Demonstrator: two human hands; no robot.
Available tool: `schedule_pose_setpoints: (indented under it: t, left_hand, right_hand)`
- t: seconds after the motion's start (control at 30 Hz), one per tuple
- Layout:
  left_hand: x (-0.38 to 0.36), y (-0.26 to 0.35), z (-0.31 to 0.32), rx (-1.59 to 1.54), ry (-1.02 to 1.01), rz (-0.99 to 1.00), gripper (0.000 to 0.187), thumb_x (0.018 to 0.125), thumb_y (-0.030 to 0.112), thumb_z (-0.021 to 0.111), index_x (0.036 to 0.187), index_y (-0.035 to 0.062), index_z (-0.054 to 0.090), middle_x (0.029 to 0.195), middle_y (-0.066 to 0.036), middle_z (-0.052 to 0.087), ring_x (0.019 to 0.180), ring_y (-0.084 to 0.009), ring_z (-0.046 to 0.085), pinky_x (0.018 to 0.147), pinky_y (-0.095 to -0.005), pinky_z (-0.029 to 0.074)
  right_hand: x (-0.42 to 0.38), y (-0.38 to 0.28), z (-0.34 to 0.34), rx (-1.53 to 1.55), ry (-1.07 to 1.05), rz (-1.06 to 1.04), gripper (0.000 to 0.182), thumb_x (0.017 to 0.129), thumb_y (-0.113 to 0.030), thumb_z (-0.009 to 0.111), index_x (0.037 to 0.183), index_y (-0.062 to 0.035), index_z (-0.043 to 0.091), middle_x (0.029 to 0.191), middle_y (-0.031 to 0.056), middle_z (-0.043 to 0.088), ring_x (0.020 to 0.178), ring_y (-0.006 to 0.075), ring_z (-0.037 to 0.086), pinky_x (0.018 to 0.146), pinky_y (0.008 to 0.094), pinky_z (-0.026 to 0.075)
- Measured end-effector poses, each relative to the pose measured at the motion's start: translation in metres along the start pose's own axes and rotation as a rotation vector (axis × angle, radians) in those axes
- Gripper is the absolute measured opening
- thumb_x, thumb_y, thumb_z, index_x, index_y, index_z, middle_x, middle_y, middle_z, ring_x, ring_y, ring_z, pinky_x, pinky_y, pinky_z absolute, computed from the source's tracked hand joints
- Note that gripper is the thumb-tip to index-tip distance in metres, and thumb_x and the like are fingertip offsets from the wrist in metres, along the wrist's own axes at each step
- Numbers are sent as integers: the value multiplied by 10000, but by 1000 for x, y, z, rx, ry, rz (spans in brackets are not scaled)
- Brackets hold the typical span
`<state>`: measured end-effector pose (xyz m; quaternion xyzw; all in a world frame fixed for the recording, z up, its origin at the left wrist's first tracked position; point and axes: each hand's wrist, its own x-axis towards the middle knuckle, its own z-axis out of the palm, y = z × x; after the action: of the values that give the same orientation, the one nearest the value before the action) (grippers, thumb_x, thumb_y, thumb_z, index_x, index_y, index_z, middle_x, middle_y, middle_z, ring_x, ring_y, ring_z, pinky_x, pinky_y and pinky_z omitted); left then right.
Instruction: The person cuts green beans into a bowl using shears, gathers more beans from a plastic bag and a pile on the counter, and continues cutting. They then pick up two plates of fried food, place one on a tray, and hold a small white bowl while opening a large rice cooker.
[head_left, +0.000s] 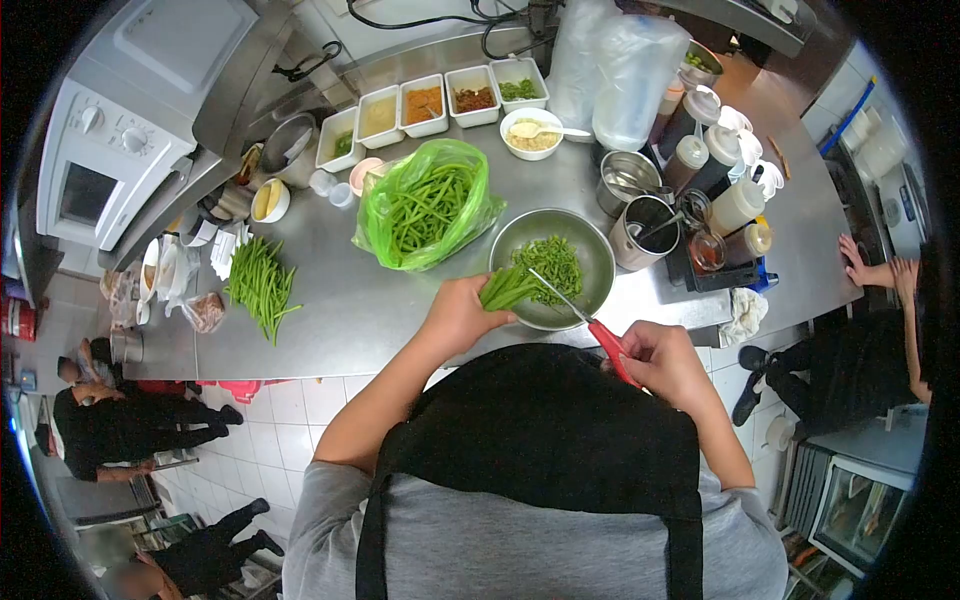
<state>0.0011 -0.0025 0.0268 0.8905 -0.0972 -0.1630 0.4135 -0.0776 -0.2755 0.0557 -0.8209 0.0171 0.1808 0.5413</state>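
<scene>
My left hand [462, 318] is closed round a bunch of green beans [508, 288], whose ends reach over a metal bowl [598, 250]. Short cut pieces of bean [556, 262] lie inside this bowl. In my right hand [660, 362] are red-handled scissors [608, 350], their blades pointing into the bowl at the tips of the bunch. Just behind and left of the bowl sits a green plastic bag [365, 235] full of long whole beans [430, 208]. A loose pile of beans [260, 285] lies on the counter farther left.
Several white tubs [423, 106] of seasonings line the back of the steel counter [350, 320]. A small white bowl [530, 148] with a spoon stands near plastic bag rolls [635, 85]. Metal containers [643, 245] and squeeze bottles [738, 205] crowd the right. Another person's hand [852, 262] rests on the counter's right end.
</scene>
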Motion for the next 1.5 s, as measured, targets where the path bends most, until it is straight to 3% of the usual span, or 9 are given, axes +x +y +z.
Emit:
schedule_pose_setpoints:
  t: [0.07,0.17,0.2,0.3,0.47,0.57,0.77,1.2,1.5]
  left_hand:
    - [-1,0,-4,27,-9,-24,374,670,127,770,1014,58,641,799,-58,665,582,-90,534,586,-258,460]
    - [-4,-17,-6,-195,38,-11,439,676,121,766,1072,19,607,905,-133,665,766,-172,632,729,-294,480]
    - [-8,-16,-10,-256,71,22,423,682,93,757,1074,30,609,931,-118,664,778,-160,627,739,-288,481]
    - [-18,-17,-21,-389,174,157,400,696,22,732,1078,60,617,995,-82,657,818,-138,615,766,-271,481]
    - [-17,-29,-20,-307,228,362,397,695,3,723,1071,89,629,994,-71,652,851,-132,610,767,-260,481]
    - [-19,-20,-19,-251,200,357,401,683,-3,723,1064,87,634,968,-82,654,833,-153,620,748,-266,486]
    - [-19,-17,-16,-154,242,419,448,636,-41,724,1055,95,641,943,-98,651,800,-217,631,712,-290,496]
    - [-17,-8,-11,-28,296,421,473,639,-34,713,1079,115,625,894,-105,644,769,-255,624,670,-311,495]
    - [-12,-12,-3,-59,343,503,490,629,-35,707,1086,119,622,874,-106,638,761,-263,619,664,-319,492]
  right_hand:
    - [2,2,-5,-156,32,28,166,695,-118,696,741,3,591,600,84,607,540,129,577,530,269,463]
    - [5,15,-12,-434,118,11,200,687,-145,704,755,8,594,604,94,608,535,140,580,531,274,463]
    - [7,18,-13,-535,152,-11,213,684,-154,708,761,9,596,604,97,609,533,143,580,531,276,462]
    - [7,16,-6,-298,246,-36,225,663,-149,723,769,4,596,603,86,607,513,131,565,519,266,455]
    - [-1,-26,-1,-135,-9,-149,148,677,12,668,794,5,578,625,15,590,533,42,533,492,183,412]
    - [-3,-30,1,-149,-63,-112,151,668,-47,701,758,-10,586,581,22,576,507,62,531,475,214,425]
    - [-3,-31,0,-172,-90,-107,135,665,-42,694,741,-8,588,573,24,574,498,63,515,486,219,425]
    - [-1,-22,0,-153,-66,-116,127,670,-37,683,744,-2,585,588,42,590,502,69,532,481,216,427]
    - [-3,-19,-5,65,-182,-18,78,710,5,652,767,-9,600,637,-20,579,558,28,501,503,189,404]
